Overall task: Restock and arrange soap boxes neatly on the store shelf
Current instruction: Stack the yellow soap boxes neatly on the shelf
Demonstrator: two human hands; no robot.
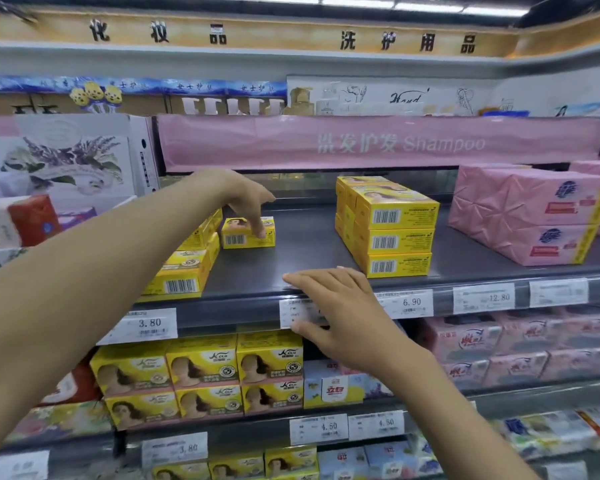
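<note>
The left hand reaches deep onto the dark shelf, fingers pointing down and fairly straight. Its fingertips rest on the top and front face of a single yellow soap box, which stands alone directly beneath it. The thumb sticks out to the side, off the box, so this looks like a touch rather than a grip, though the far side of the box is hidden.

Just left of that hand, partly behind the forearm, is a stack of yellow boxes with barcodes facing out. Well to its right stands a taller yellow stack, three high, and beyond that lie pink wrapped packs.

The right hand lies flat and relaxed on the shelf's front edge, fingers straight and holding nothing, partly covering a price label. The taller stack is just above and right of it. Below this hand, the next shelf down holds more yellow soap boxes in two rows.
</note>
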